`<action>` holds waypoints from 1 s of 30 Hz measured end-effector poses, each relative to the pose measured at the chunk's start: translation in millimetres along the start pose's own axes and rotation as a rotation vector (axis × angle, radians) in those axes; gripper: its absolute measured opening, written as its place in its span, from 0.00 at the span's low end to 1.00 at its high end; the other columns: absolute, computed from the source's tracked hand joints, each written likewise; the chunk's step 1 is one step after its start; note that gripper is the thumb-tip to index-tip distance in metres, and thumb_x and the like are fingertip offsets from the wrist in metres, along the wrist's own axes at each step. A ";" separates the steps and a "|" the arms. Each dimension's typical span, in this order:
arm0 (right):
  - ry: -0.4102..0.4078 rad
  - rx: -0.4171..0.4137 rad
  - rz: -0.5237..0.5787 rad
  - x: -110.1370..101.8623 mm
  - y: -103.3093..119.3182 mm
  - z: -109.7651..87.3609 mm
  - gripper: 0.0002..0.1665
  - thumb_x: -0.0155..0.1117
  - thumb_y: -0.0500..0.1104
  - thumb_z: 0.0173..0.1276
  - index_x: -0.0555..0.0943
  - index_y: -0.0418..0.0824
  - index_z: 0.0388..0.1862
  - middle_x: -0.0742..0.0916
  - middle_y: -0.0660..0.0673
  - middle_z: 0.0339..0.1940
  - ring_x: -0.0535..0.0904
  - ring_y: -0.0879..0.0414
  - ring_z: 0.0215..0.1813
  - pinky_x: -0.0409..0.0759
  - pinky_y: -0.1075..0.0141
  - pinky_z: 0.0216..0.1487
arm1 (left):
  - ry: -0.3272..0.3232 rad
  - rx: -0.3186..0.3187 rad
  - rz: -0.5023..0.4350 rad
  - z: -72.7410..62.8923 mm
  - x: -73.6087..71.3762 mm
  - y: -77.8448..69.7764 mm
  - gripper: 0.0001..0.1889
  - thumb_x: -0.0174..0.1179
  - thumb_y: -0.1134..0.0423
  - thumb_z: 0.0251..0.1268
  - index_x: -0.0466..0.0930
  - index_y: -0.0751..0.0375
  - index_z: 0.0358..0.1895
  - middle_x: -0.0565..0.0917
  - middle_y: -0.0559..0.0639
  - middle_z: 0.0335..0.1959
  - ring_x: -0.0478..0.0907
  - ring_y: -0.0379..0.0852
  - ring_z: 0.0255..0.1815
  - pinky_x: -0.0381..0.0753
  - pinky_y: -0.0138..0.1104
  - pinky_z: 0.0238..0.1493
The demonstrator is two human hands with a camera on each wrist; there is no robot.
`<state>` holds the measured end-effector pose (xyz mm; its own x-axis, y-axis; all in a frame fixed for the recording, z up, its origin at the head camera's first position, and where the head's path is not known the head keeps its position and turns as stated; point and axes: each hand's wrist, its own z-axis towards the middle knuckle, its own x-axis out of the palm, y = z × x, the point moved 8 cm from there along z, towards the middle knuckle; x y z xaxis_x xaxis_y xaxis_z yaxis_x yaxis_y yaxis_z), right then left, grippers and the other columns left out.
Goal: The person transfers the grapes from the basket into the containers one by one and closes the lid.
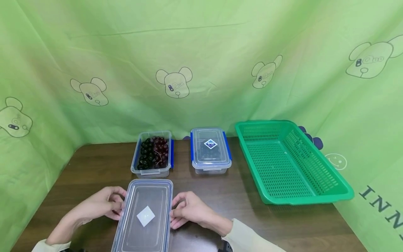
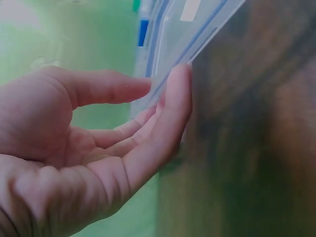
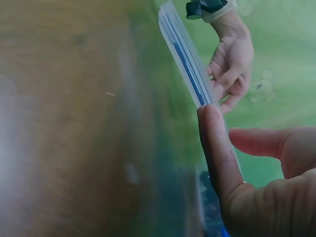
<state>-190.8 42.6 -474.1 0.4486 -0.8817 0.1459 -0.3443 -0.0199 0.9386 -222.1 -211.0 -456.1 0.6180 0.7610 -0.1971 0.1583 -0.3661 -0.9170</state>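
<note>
Both hands hold a clear plastic lid (image 1: pixel 157 199) with a white diamond label, raised and tilted above the near side of the table. My left hand (image 1: pixel 102 203) pinches its left edge; in the left wrist view the thumb (image 2: pixel 111 86) lies along the top and the fingers reach beneath. At the right edge, my right hand (image 1: pixel 192 211) grips with an index finger (image 3: pixel 222 153) against the side. Just beyond the lid stands an uncovered container (image 1: pixel 154 172) holding dark grapes (image 1: pixel 145 154) and red grapes (image 1: pixel 161 152).
A lidded clear container (image 1: pixel 201 159) with blue side clips stands right of the grapes. Farther right, a green plastic basket (image 1: pixel 261 175) sits on the brown wooden table (image 1: pixel 233 217). Green printed cloth (image 1: pixel 217 45) hangs behind and at the sides.
</note>
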 end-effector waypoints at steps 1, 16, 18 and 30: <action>-0.002 -0.009 0.002 -1.3 4.5 0.2 0.14 0.66 0.24 0.66 0.76 0.28 0.48 0.89 0.33 0.28 0.87 0.55 0.22 0.92 0.59 0.33 | -0.007 0.006 0.005 0.4 -2.2 -3.8 0.25 0.54 0.76 0.69 0.61 0.87 0.65 0.81 0.58 0.38 0.85 0.47 0.37 0.93 0.39 0.40; -0.085 -0.090 -0.010 -27.7 54.4 22.3 0.17 0.66 0.27 0.70 0.77 0.26 0.56 0.89 0.43 0.28 0.88 0.55 0.26 0.93 0.55 0.37 | -0.187 0.039 0.007 20.1 -32.8 -37.8 0.27 0.52 0.72 0.77 0.61 0.79 0.74 0.83 0.61 0.48 0.85 0.47 0.43 0.93 0.40 0.45; -0.101 -0.102 -0.007 -31.6 61.6 26.9 0.18 0.65 0.27 0.70 0.77 0.25 0.57 0.89 0.43 0.27 0.88 0.55 0.26 0.93 0.55 0.38 | -0.213 0.043 0.005 24.5 -38.4 -42.4 0.28 0.52 0.71 0.77 0.61 0.78 0.75 0.83 0.61 0.49 0.86 0.47 0.44 0.93 0.40 0.47; -0.223 -0.158 0.019 -55.7 106.0 58.3 0.18 0.63 0.28 0.72 0.80 0.25 0.59 0.88 0.45 0.28 0.87 0.57 0.27 0.93 0.58 0.38 | -0.344 0.102 -0.082 51.9 -69.6 -69.7 0.26 0.58 0.64 0.80 0.69 0.83 0.70 0.89 0.40 0.37 0.87 0.37 0.40 0.91 0.32 0.47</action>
<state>-300.4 62.2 -401.0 0.2443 -0.9637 0.1080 -0.2097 0.0562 0.9761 -316.1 -210.6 -396.5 0.3089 0.9276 -0.2103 0.1084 -0.2540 -0.9611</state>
